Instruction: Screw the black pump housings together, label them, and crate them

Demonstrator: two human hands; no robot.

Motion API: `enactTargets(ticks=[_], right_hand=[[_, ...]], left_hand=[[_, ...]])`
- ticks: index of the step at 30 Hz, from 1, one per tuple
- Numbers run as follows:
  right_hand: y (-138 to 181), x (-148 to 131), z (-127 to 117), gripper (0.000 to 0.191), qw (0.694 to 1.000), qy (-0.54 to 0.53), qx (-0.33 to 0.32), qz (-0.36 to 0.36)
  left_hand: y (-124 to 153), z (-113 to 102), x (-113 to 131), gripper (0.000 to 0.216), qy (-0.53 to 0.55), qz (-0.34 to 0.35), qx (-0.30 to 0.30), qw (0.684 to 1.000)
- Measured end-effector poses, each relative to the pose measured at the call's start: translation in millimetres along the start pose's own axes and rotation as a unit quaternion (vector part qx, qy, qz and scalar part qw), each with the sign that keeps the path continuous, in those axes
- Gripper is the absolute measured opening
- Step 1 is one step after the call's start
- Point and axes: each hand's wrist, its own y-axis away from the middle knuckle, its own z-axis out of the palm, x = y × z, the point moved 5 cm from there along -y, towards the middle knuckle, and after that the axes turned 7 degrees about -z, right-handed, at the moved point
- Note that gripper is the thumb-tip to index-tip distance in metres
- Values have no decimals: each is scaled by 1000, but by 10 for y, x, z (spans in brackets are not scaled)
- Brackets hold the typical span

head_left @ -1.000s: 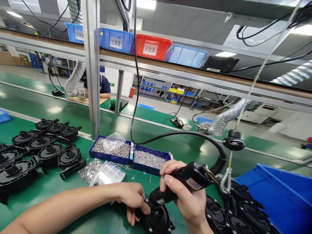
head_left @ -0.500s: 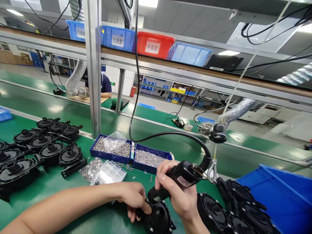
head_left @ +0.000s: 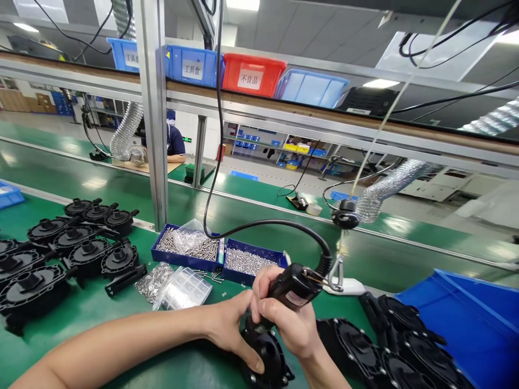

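Observation:
My right hand (head_left: 286,319) is wrapped round a black electric screwdriver (head_left: 295,287), which tilts with its lower end down at the rim of a round black plastic housing (head_left: 270,359). The driver's tip is hidden behind my hands. My left hand (head_left: 233,329) grips the housing from its left side, thumb lying on top and the other fingers out of sight behind it. Silver screw heads show along the housing's edge. A cord (head_left: 279,222) runs from the driver's top, where a metal clip (head_left: 335,274) also ties it to a hanging line.
Beyond my hands stand a blue tray of screws (head_left: 194,247) and a blue tray of small nuts (head_left: 251,261). A clear compartment box (head_left: 188,289) lies nearer. Black housings (head_left: 87,254) fill the left; more housings (head_left: 352,346) and a blue bin (head_left: 466,324) are right. Another person (head_left: 175,143) sits across.
The screwdriver and my right hand have shifted slightly left, the driver now more upright. My left hand has changed from pointing fingers near the driver's tip to a wider hold round the housing.

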Motion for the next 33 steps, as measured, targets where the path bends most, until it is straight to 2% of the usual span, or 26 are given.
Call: enactTargets(ticks=[3,12,19,23,25,27,29,31,33], right_hand=[[-1,-43,34,9,999,32,12,-16],[22,-71,51,8,996,66,31,-48],[20,-43,70,9,995,72,64,-27],[-12,-104,53,9,994,73,75,-31],[-42,-207,-30,9,992,66,89,-57],[-76,-348,-205,9,984,81,126,-101],[-118,-442,-439,10,971,129,168,-114],[-173,-430,-678,13,955,211,193,-73],[-228,-323,-878,14,934,305,187,-9]], left_hand=[[-32,78,1,57,37,-1,-35,999],[0,110,-23,51,74,-8,-22,997],[35,151,82,55,25,9,20,999],[93,96,165,57,-67,8,65,996],[130,-5,208,73,-144,18,54,988],[151,-84,205,110,-232,14,-12,972],[149,-105,158,144,-305,11,-84,949],[117,-44,132,145,-323,49,-110,939],[75,75,140,126,-281,114,-85,949]])
